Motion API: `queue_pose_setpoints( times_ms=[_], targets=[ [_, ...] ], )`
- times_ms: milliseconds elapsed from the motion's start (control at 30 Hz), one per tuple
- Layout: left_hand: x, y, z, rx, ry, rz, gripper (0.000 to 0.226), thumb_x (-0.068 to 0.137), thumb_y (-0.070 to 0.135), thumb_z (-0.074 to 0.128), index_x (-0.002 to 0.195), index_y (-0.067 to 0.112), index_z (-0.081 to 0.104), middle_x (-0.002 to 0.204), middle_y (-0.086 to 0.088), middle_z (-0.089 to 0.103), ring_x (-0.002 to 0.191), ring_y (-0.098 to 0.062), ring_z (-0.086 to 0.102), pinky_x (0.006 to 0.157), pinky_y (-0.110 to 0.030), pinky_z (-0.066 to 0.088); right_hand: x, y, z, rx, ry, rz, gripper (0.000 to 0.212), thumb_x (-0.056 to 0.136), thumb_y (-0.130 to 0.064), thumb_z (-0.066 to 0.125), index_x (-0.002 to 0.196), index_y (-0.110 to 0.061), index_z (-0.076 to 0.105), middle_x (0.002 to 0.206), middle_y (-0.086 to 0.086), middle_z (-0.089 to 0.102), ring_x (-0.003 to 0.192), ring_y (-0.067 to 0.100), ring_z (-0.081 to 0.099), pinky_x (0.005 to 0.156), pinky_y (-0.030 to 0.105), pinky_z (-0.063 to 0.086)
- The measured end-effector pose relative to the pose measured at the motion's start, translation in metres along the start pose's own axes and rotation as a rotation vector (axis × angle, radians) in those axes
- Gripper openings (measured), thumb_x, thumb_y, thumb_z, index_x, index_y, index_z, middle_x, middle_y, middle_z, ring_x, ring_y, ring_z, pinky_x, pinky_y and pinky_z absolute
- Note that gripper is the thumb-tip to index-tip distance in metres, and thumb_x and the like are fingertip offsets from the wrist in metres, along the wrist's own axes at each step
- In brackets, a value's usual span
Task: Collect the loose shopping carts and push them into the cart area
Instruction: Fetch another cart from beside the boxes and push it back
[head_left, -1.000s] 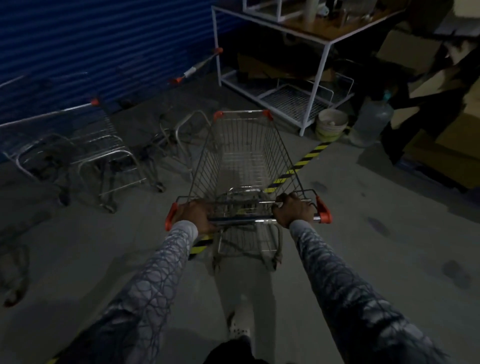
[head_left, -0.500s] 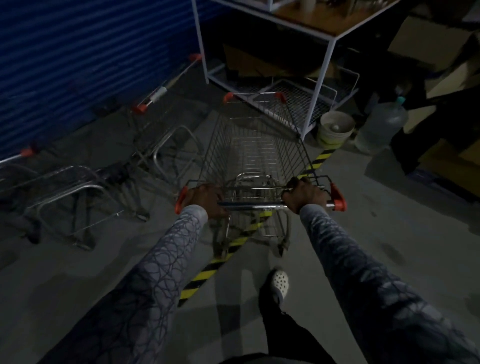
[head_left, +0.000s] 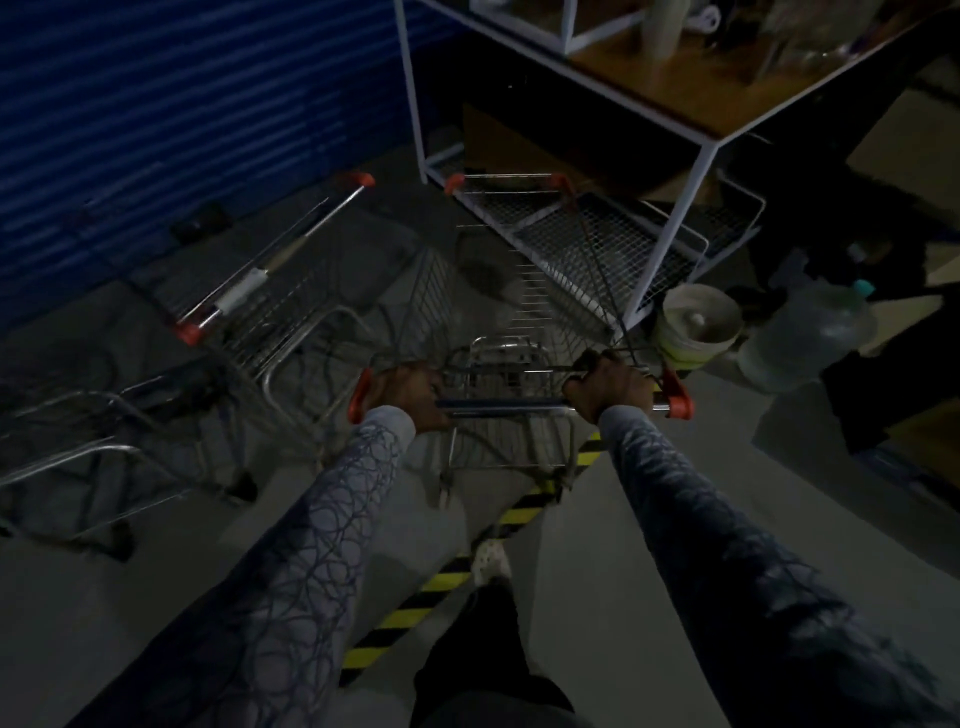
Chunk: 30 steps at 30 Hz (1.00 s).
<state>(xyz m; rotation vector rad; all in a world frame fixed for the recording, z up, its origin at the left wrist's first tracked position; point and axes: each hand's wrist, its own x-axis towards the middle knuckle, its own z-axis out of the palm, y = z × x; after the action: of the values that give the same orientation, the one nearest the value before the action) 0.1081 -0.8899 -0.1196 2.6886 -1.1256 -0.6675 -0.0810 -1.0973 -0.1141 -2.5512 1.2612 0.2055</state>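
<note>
A wire shopping cart (head_left: 498, 291) with orange corner caps stands straight ahead of me, its front reaching the foot of a white metal rack (head_left: 670, 228). My left hand (head_left: 410, 395) grips the left end of its handle bar (head_left: 506, 408). My right hand (head_left: 608, 387) grips the bar's right end. To the left, a second cart (head_left: 270, 291) with an orange-capped handle stands by the blue wall. A third cart (head_left: 78, 467) stands at the far left, partly out of frame.
A yellow-and-black striped line (head_left: 457, 571) crosses the concrete floor under the cart's rear. A white bucket (head_left: 698, 325) and a large water jug (head_left: 810, 332) stand right of the rack. A blue corrugated wall (head_left: 182, 130) closes the left side. My foot (head_left: 491, 561) is behind the cart.
I have pushed the cart forward across the striped line toward the rack. The parked carts on the left are closer now. Both hands kept their grip on the handle.
</note>
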Motion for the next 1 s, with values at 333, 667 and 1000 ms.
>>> queue_pose_setpoints(
  times_ms=[333, 667, 1000],
  targets=[
    [0.184, 0.048, -0.057, 0.039, 0.064, -0.150, 0.077, 0.059, 0.064, 0.077, 0.130, 0.038, 0.060, 0.134, 0.006, 0.062, 0.125, -0.021, 0.057, 0.114, -0.048, 0.034, 0.240, -0.004, -0.056, -0.061, -0.024, -0.021, 0.055, 0.068, -0.058, 0.040, 0.111, -0.035, 0.066, 0.119, 0.003, 0.066, 0.108, 0.034, 0.064, 0.088, 0.047, 0.046],
    [0.278, 0.083, -0.085, 0.009, 0.120, -0.456, 0.074, 0.060, 0.064, 0.074, 0.126, 0.034, 0.061, 0.133, 0.003, 0.062, 0.126, -0.024, 0.056, 0.118, -0.051, 0.024, 0.451, -0.038, -0.075, -0.121, -0.166, -0.310, 0.066, 0.058, -0.075, 0.036, 0.093, -0.029, 0.067, 0.112, 0.006, 0.069, 0.107, 0.036, 0.066, 0.091, 0.052, 0.050],
    [0.316, 0.099, -0.098, -0.143, 0.071, -0.716, 0.069, 0.072, 0.062, 0.070, 0.131, 0.027, 0.065, 0.137, -0.003, 0.061, 0.122, -0.027, 0.059, 0.104, -0.039, 0.047, 0.503, -0.105, -0.124, -0.225, -0.204, -0.568, 0.052, 0.078, -0.056, 0.047, 0.118, -0.034, 0.071, 0.124, 0.003, 0.070, 0.113, 0.032, 0.065, 0.091, 0.039, 0.048]
  ],
)
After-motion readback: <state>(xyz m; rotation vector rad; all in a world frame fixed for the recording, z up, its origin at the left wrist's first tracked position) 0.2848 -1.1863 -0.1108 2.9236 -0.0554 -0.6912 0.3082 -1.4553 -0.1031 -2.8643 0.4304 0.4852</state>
